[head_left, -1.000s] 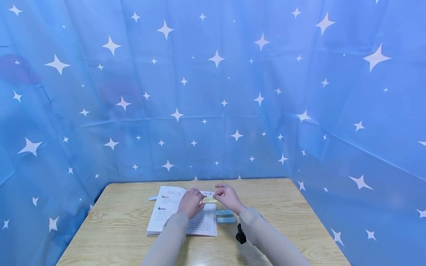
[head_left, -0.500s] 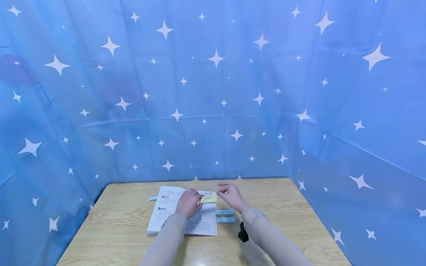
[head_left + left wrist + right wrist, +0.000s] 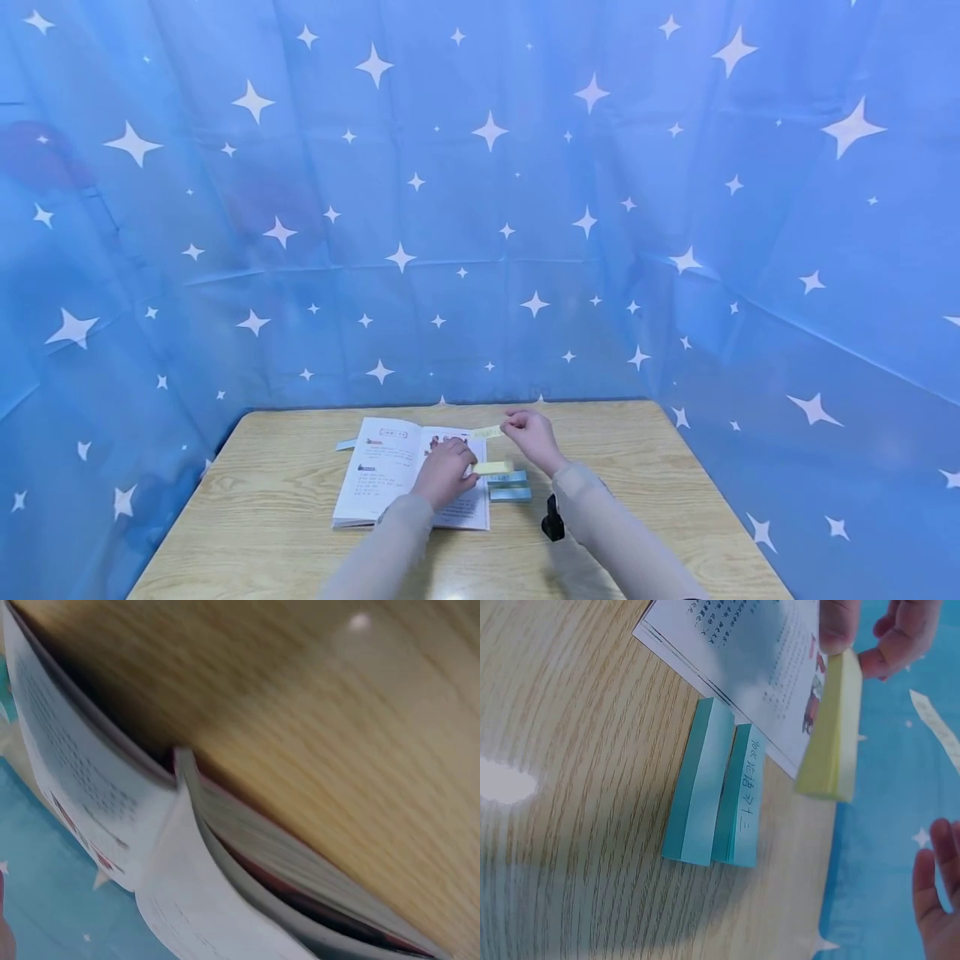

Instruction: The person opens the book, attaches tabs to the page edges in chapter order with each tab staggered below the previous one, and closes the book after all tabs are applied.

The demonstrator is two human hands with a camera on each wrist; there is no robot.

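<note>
My left hand (image 3: 450,471) is over the right page of an open book (image 3: 378,475), pinching a yellow sticky-note pad (image 3: 832,742) that sticks out past the page edge. Farther back and to the right, my right hand (image 3: 534,439) pinches a single yellow sticky note (image 3: 487,432) with writing on it, apart from the pad. In the right wrist view the loose note (image 3: 936,727) runs off the right edge, and only some fingers (image 3: 930,896) of the right hand show. The left wrist view has the book's lower edge (image 3: 300,877) and barely a sliver of hand.
Two teal sticky-note pads (image 3: 697,795) (image 3: 739,806) lie side by side on the wooden table (image 3: 637,475), right of the book; one bears handwriting. A blue tab (image 3: 346,445) pokes out at the book's left. A black device (image 3: 552,521) hangs at the right wrist. A starry blue curtain surrounds the table.
The written yellow note has come off the pad and is now in my right hand, which moved slightly right. My left hand has moved nearer and to the right with the pad.
</note>
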